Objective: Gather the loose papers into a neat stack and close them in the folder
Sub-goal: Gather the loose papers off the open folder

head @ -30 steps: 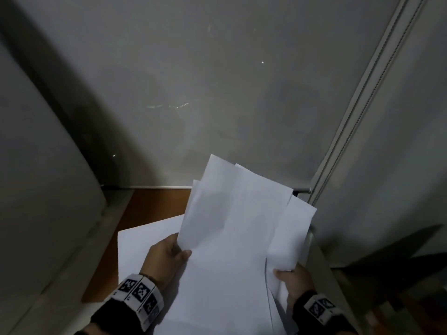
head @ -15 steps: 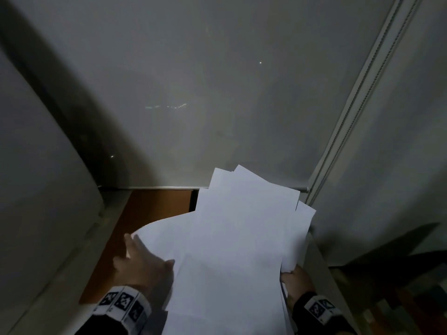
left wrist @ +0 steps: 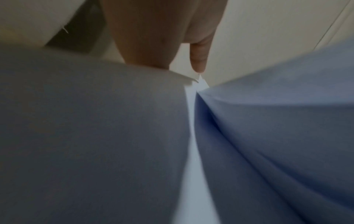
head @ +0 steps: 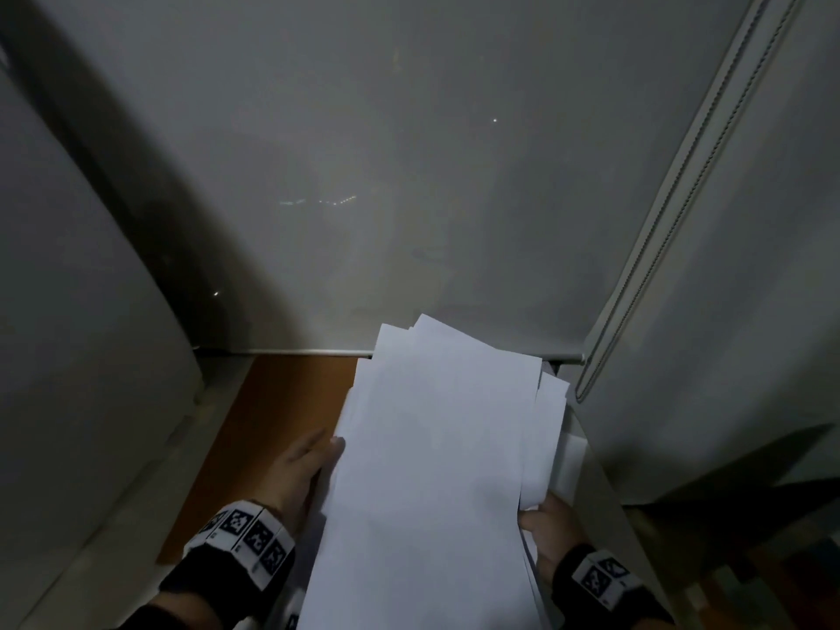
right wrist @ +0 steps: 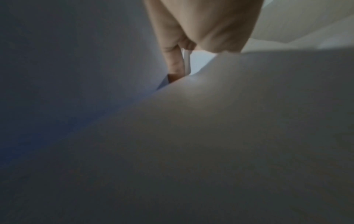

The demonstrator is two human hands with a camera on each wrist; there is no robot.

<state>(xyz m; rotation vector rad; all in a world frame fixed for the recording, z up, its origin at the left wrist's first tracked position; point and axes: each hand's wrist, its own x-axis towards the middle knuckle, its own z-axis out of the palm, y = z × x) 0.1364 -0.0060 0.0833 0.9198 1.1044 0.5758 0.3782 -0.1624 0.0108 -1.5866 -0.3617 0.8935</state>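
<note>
While the papers (head: 436,447) run lengthwise away from the body, left hand (head: 295,475) presses straight fingers against their left edge; right hand (head: 550,525) pinches the right (sheets uneven).

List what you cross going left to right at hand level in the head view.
brown tabletop → left hand → papers → right hand

Left of the papers (head: 436,447), the bare brown surface (head: 272,425) is lying open, and our left grip (head: 295,475) is finding room there. On the right, a grey panel (head: 704,379) is standing just beside the sheets, squeezing our right grip (head: 547,529). Ahead, the grey wall (head: 409,197) is closing off the far edge.
</note>
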